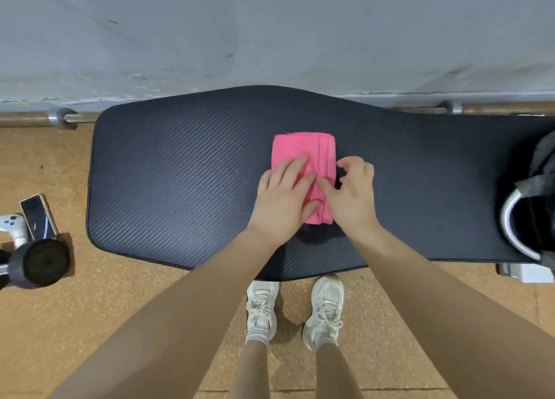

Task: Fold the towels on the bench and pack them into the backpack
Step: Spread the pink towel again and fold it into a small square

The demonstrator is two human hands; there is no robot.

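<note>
A pink towel (pixel 300 149), folded into a small rectangle, lies in the middle of the black padded bench (pixel 180 182). My left hand (pixel 282 200) lies flat on the towel's near left part with straight fingers pressing it down. My right hand (pixel 351 194) sits at the towel's right edge, its thumb and curled fingers pinching the folded layers there. The dark backpack (pixel 537 200) with a pale open rim stands on the bench's right end, cut off by the frame edge.
A phone (pixel 38 217), a white game controller (pixel 13 226) and a black dumbbell (pixel 39 263) lie on the floor to the left. A metal bar (pixel 64 118) runs along the grey wall behind the bench. My white shoes (pixel 294 308) stand at the bench's near edge.
</note>
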